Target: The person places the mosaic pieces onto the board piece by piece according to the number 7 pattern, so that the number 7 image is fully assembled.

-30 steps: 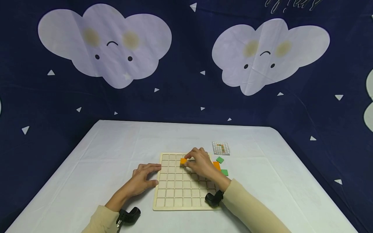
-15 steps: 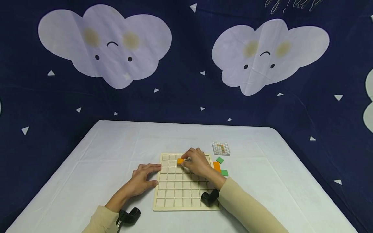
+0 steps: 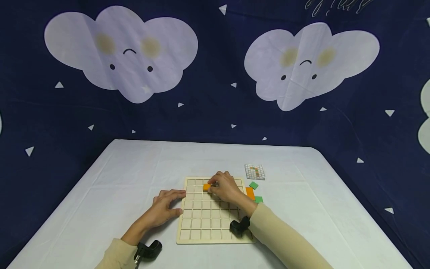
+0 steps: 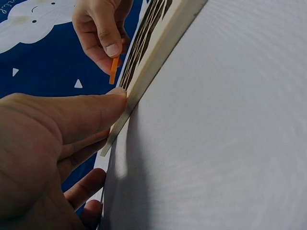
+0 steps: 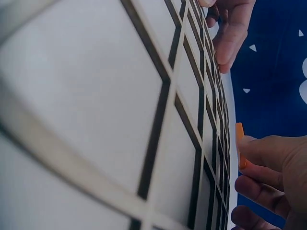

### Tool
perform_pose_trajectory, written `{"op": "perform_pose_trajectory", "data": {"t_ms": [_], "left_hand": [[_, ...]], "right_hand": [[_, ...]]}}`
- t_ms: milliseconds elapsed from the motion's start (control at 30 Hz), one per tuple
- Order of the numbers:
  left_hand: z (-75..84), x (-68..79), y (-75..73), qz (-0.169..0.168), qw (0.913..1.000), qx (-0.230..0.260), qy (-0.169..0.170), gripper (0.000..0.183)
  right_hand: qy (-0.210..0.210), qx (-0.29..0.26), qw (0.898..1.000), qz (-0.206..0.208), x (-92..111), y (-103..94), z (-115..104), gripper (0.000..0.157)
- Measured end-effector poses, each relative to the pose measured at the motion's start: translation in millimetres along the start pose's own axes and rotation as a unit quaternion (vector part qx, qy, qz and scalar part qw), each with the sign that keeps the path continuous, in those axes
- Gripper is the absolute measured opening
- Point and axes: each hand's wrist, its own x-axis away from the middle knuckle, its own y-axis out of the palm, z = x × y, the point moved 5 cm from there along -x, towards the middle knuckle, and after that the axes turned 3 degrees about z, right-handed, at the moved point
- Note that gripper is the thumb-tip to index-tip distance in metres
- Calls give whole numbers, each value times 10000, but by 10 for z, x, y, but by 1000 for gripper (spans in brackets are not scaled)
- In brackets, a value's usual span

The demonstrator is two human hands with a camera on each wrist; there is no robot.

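Orange flat tile (image 3: pixel 206 187) is pinched by right hand (image 3: pixel 226 187) over pale wooden gridded board (image 3: pixel 206 214); left hand (image 3: pixel 165 206), unclenched, touches board's left edge.

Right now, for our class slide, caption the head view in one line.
Fingers of the right hand pinch an orange tile over a gridded board while the left hand touches the board's edge.

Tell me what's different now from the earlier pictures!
The right hand moved a little left over the board, bringing along the orange tile it pinches. Nothing was picked up or let go. The left hand stayed at the board's left edge; the green tiles and card stayed put.
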Motion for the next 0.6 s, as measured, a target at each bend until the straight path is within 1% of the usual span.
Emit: {"op": "perform_pose_trajectory", "data": {"t_ms": [267, 500, 600], "left_hand": [[3, 2, -5, 3, 10000, 42, 22, 50], [10, -2, -6, 8, 10000, 36, 70, 50], [11, 1, -7, 6, 10000, 58, 38, 50]], "right_hand": [[-151, 160, 9998, -1, -16, 28, 2, 20], [-168, 254, 9995, -48, -22, 54, 21, 19], [-201, 268, 9994, -45, -19, 58, 21, 19]]}}
